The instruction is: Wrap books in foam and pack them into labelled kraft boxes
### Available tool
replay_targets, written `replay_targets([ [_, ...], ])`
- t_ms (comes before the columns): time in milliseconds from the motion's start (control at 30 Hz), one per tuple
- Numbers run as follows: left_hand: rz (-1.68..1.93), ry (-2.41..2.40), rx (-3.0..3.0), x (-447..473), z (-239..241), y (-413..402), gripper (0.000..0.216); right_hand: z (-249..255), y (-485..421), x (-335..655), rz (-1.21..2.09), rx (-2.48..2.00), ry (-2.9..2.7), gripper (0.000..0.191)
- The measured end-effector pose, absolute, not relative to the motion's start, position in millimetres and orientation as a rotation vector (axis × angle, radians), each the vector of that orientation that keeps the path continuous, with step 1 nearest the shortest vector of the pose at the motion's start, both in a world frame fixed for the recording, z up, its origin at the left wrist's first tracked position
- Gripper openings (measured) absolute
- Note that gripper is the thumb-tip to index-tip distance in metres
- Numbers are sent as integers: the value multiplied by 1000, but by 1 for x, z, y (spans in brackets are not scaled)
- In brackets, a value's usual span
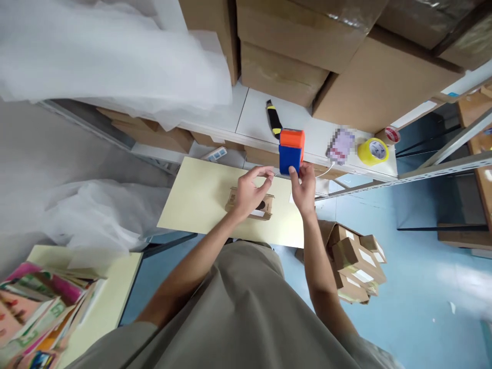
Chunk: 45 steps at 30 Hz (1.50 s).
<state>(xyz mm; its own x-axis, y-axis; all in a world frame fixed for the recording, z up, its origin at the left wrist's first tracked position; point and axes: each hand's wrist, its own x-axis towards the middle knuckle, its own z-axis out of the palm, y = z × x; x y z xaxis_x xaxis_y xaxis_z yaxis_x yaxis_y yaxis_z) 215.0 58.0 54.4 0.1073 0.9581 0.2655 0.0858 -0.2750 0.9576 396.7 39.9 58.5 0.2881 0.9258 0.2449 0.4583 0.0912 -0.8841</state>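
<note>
In the head view, the right hand (304, 190) pinches the orange-and-blue block (290, 158), thumb pressed on its blue face and fingers behind; it is held up near the shelf (253, 115) edge, probably to keep that face in sight. The left hand (249, 190) curls its thumb and forefinger until the tips nearly meet; I cannot tell whether they pinch anything thin. The open carton (232, 199) lies on the table (192, 192) below, likely put there for easy reach, and the cutter (273, 119) and yellow tape (367, 152) sit on the shelf, perhaps for the same reason. The left hand covers part of the carton, so its dark content is hard to make out; the block's far side and most right fingertips are hidden
</note>
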Motion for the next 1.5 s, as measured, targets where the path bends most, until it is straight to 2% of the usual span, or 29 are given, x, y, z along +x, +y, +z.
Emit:
replay_targets([
  [133, 1165, 1087, 1325, 187, 52, 38, 35, 58, 6, 356, 819, -1387, -1162, 44],
  [300, 1115, 1058, 1130, 155, 55, 24, 49, 65, -15, 323, 946, -1409, -1113, 44],
  [633, 1143, 1043, 979, 100, 53, 18, 44, 70, -14, 271, 1082, -1430, -1135, 52],
  [967, 1187, 1058, 1029, 41, 31, 39, 45, 34, -21, 235, 1245, -1581, -1107, 65],
  [1300, 1082, 857, 1068, 3, 32, 53, 44, 59, -43, 206, 1366, -1570, -1188, 58],
  [1500, 945, 726, 1190, -14, 44, 57, 45, 65, -56, 210, 1292, -1749, -1308, 57],
])
